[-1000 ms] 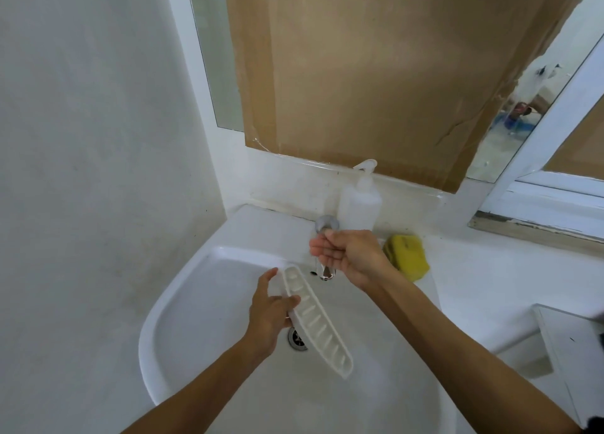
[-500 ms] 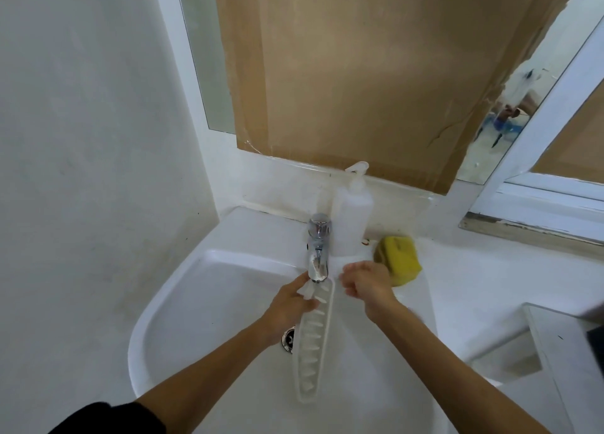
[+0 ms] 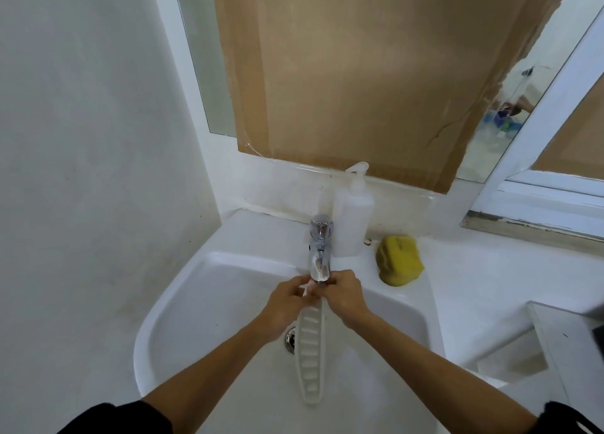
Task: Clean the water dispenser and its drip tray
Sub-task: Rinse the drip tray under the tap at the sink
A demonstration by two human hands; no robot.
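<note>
Both hands meet under the tap: left hand (image 3: 287,298) and right hand (image 3: 346,294) each grip the far end of the tray (image 3: 310,345), fingers curled round it, with the fingertips hidden behind the spout. From that grip the white slotted tray hangs lengthwise over the basin, its near end free above the bowl and its left edge passing over the drain (image 3: 290,340). Black sleeves show at the bottom edge of view. Step in hand, as judged: rinsing the tray's far end beneath the tap (image 3: 321,250); whether water runs cannot be told. Sink (image 3: 183,303) rim carries, just right of the tap, a white pump bottle (image 3: 353,218) and, further right, a yellow sponge (image 3: 399,260), both apart from the hands. Next move, as judged, calls for one hand to keep the tray while the other frees itself for soap or sponge, then passes along the slots. Cardboard (image 3: 359,74) covers most of the mirror behind. No dispenser appears in view.
</note>
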